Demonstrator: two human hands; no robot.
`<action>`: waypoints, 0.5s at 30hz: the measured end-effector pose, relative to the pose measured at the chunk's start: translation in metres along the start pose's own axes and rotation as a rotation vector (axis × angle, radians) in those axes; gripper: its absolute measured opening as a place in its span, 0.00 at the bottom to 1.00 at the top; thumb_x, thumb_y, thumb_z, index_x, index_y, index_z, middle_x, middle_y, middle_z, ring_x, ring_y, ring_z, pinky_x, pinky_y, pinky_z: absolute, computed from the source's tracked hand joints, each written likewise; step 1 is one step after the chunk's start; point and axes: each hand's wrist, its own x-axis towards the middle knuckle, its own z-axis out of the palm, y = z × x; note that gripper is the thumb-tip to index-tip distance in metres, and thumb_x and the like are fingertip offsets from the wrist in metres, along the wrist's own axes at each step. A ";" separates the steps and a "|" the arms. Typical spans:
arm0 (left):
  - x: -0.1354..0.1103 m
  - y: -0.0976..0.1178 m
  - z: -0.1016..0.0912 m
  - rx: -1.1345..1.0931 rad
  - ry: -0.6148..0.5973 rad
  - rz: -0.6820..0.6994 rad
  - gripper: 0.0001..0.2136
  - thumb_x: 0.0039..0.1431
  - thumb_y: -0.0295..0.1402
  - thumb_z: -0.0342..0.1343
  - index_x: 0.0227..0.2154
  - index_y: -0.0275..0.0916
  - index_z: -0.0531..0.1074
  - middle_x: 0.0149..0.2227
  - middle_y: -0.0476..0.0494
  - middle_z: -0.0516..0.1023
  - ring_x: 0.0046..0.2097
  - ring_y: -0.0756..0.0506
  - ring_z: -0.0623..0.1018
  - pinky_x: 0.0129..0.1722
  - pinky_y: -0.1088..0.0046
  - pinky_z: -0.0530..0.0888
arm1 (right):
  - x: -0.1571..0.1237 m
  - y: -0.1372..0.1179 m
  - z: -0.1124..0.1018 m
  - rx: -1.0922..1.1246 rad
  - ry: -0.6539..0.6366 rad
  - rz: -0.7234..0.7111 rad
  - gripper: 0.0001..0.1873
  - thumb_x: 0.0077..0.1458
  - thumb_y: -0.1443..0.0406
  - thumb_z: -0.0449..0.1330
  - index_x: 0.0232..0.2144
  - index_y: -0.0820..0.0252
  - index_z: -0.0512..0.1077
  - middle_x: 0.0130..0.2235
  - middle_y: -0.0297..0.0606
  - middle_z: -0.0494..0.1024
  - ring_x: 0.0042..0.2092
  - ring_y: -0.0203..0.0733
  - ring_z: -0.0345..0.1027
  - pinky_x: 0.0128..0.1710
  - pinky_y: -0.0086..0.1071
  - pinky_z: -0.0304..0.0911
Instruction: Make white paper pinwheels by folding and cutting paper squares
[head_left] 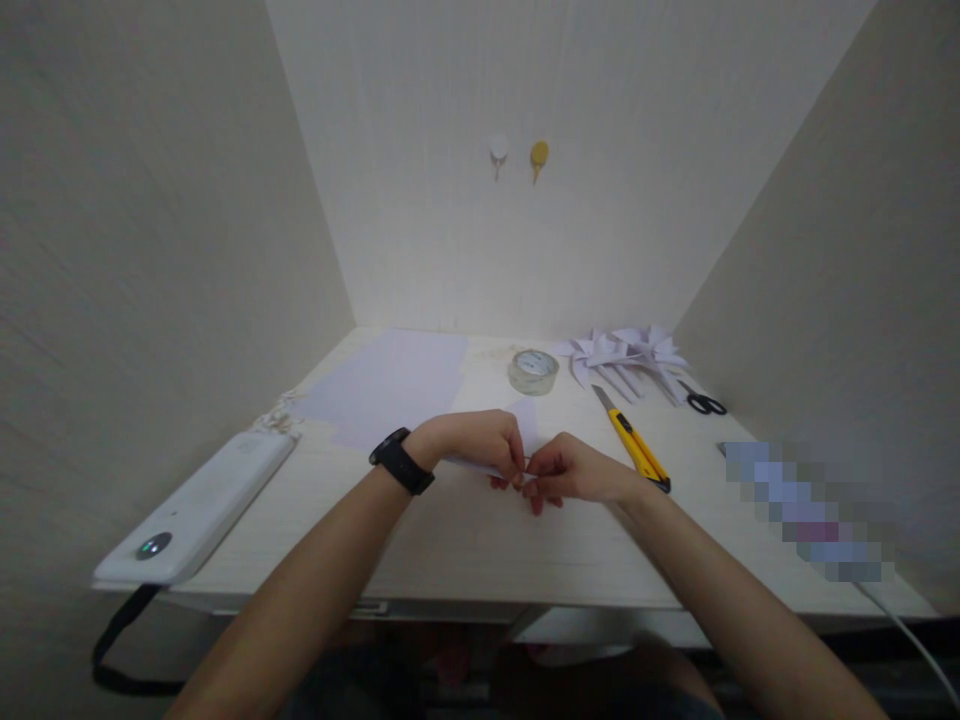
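Both my hands meet over the middle of the table (pixel 465 540). My left hand (pixel 480 442), with a black watch on its wrist, is closed in a pinch on a small piece of white paper (pixel 480 466) that lies under it. My right hand (pixel 574 474) is closed too, its fingertips pinching the same paper where the two hands touch. Most of the paper is hidden by the fingers.
Pale sheets of paper (pixel 390 385) lie at the back left, a roll of clear tape (pixel 533 371) behind my hands. A yellow utility knife (pixel 634 443) lies to the right, folded paper pinwheels (pixel 626 358) and black scissors (pixel 703 402) beyond. A white power strip (pixel 199 505) sits at the left edge.
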 end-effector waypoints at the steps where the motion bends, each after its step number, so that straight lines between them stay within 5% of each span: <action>1: 0.001 -0.001 0.000 -0.019 -0.005 0.008 0.06 0.43 0.23 0.57 0.22 0.36 0.80 0.20 0.49 0.77 0.23 0.51 0.74 0.27 0.76 0.68 | 0.000 0.000 -0.001 0.025 -0.012 -0.004 0.10 0.50 0.62 0.63 0.26 0.65 0.78 0.25 0.39 0.80 0.22 0.32 0.63 0.23 0.26 0.58; 11: 0.003 -0.012 -0.006 -0.160 -0.007 0.037 0.06 0.41 0.24 0.58 0.22 0.37 0.80 0.21 0.47 0.78 0.24 0.50 0.75 0.28 0.74 0.71 | -0.008 0.009 -0.018 0.145 -0.009 0.018 0.07 0.44 0.66 0.61 0.25 0.66 0.78 0.24 0.40 0.80 0.20 0.32 0.63 0.21 0.26 0.56; 15: 0.001 -0.012 -0.010 -0.128 0.056 0.034 0.06 0.44 0.23 0.56 0.23 0.34 0.78 0.21 0.48 0.76 0.24 0.51 0.74 0.28 0.75 0.71 | -0.008 0.016 -0.025 0.152 0.119 -0.015 0.07 0.44 0.65 0.62 0.26 0.66 0.76 0.25 0.40 0.80 0.21 0.32 0.64 0.19 0.25 0.52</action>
